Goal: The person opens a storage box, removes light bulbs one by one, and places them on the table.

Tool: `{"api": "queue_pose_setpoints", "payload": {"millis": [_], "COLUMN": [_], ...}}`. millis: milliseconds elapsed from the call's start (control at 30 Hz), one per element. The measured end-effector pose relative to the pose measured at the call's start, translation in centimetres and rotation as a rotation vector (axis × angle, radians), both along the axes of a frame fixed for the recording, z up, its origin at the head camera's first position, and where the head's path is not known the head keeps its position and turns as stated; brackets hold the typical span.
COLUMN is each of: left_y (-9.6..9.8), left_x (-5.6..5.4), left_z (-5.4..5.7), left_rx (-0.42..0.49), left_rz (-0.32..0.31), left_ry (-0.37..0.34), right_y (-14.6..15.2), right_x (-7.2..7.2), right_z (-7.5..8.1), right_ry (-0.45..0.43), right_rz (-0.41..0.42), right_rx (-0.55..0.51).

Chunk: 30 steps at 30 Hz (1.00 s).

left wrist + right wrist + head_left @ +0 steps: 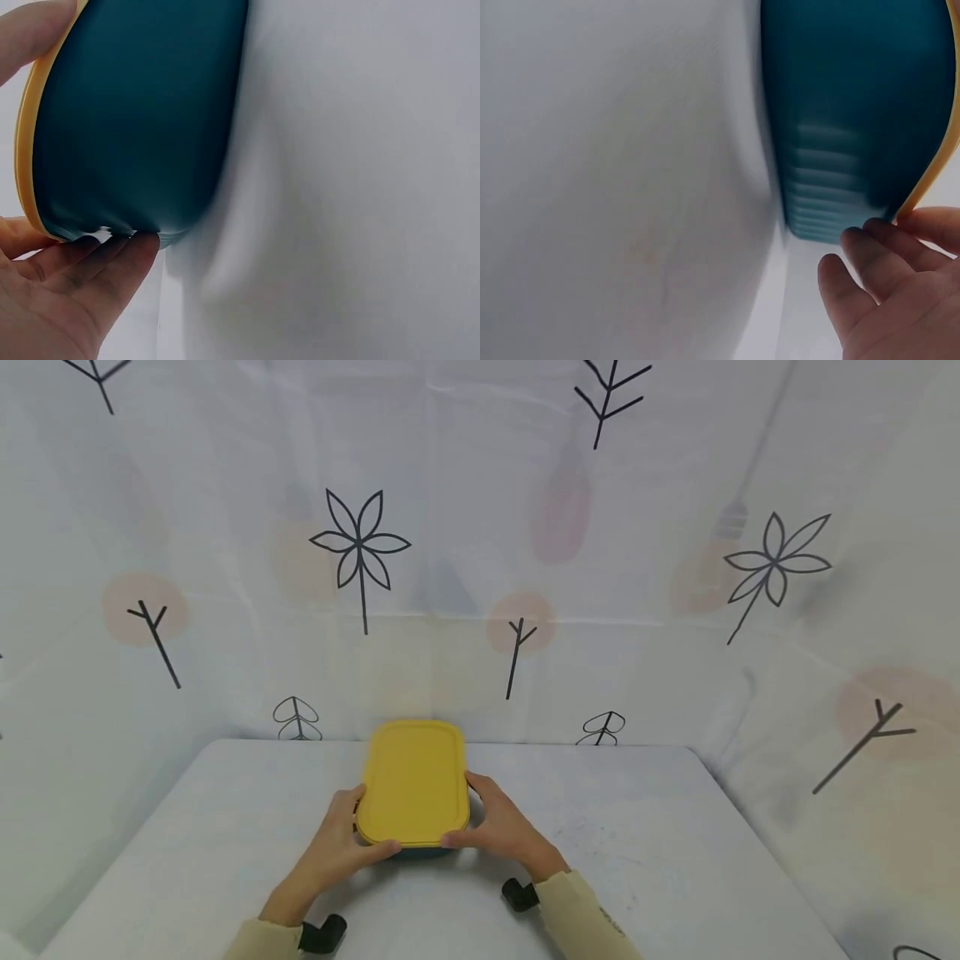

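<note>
A teal food container [142, 112] with a yellow lid [412, 785] stands on the white table, its long side running away from me. The left hand [337, 847] holds its left front corner, thumb along the front rim of the lid and fingers against the left side. At the right front corner the right hand [510, 831] grips it in a mirrored way. In the right wrist view, the right fingers [877, 262] touch the ribbed side just below the lid's edge. The lid covers the top, so the inside is hidden.
The white table [645, 835] runs back to a pale curtain [450, 668] printed with leaves and flowers. Similar fabric hangs at the left and right. A black wrist-worn device [324, 935] is on the left wrist, another [519, 894] on the right.
</note>
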<state>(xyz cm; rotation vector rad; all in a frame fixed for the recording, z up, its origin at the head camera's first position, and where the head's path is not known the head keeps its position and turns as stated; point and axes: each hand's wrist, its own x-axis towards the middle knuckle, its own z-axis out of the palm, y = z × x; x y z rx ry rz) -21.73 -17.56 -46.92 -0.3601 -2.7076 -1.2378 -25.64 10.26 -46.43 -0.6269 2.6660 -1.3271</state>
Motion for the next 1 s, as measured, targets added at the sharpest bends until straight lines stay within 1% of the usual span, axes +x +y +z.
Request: {"api": "queue_pose_setpoints", "payload": {"millis": [167,267,467,700,900,1000], "left_y": [0.8,1.3,2.3,3.5,4.5,4.9], "left_x": [-0.1,-0.1,-0.1,-0.4,-0.5,-0.4], "left_z": [0.1,0.2,0.2,0.1,0.0,0.0], "left_rx": [-0.005,-0.004,0.02,0.069,0.095,0.106], "left_rz": [0.003,0.007,0.001,-0.033,-0.056,-0.057], "left_ry": [-0.008,-0.022,-0.054,-0.039,-0.037,-0.039], "right_y": [0.7,1.2,2.2,3.5,4.5,4.9], "right_x": [0.1,0.1,0.1,0.3,0.2,0.2], "right_z": [0.0,0.0,0.0,0.1,0.0,0.0], "right_ry": [-0.012,-0.002,-0.018,-0.035,-0.012,-0.008], "right_rz": [-0.014,-0.02,-0.042,-0.054,-0.043,-0.031], "right_rx": [0.01,0.02,0.034,0.03,0.02,0.005]}}
